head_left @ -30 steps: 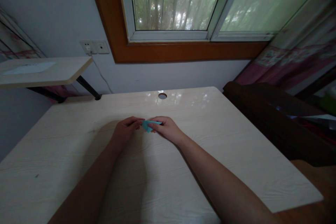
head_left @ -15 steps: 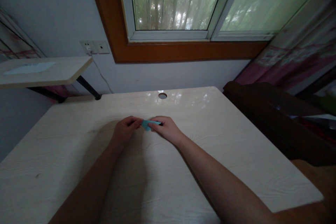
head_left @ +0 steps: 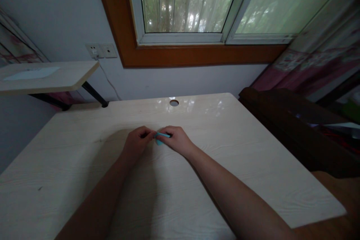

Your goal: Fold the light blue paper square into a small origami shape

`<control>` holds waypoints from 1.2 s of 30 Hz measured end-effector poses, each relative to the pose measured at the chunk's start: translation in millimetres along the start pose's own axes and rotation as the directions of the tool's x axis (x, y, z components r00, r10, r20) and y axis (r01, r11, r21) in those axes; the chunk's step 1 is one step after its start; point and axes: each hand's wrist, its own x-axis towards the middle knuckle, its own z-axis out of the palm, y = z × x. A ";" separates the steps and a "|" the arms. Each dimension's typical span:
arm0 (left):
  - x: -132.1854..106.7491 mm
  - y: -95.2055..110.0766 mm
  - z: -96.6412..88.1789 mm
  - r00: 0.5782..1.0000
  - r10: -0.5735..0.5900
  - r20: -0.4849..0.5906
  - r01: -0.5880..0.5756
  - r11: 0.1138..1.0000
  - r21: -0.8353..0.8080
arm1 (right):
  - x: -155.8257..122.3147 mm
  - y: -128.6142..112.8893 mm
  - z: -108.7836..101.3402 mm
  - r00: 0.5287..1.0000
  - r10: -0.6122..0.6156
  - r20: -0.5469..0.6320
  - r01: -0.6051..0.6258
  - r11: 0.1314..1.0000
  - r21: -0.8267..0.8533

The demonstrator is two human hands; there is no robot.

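A small piece of light-blue folded paper (head_left: 159, 142) is held between my two hands, over the middle of the desk. My left hand (head_left: 137, 141) pinches its left end between thumb and fingers. From the other side, my right hand (head_left: 177, 140) grips it, with the thumb lying across the front. A narrow strip of the paper shows above the right thumb and a small corner hangs below it. The fingers cover the rest, so its full shape is hidden.
The pale wood desk (head_left: 247, 180) has a round cable hole (head_left: 174, 102) near its back edge. A raised shelf (head_left: 64, 73) on black legs stands at the left, with a sheet of paper (head_left: 32, 73) on it. Dark wooden furniture (head_left: 281, 127) adjoins the right side.
Both hands have moved slightly closer together and a little nearer to me. The blue paper has turned, and less of it shows between the fingers.
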 end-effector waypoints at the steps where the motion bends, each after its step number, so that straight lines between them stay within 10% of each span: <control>1: 0.3 -0.2 0.4 1.000 0.001 0.001 -0.001 1.000 0.014 | -0.1 -0.2 0.0 1.000 0.010 -0.001 -0.010 1.000 0.008; 21: 1.1 -5.4 1.8 0.994 -0.017 0.112 0.035 0.987 -0.156 | 0.1 -3.7 -3.1 0.999 0.011 0.036 -0.015 0.992 0.124; 36: 1.9 1.8 -5.2 0.990 -0.100 -0.095 0.064 0.945 -0.321 | -1.4 0.4 -1.8 0.986 0.155 -0.063 -0.132 0.951 0.281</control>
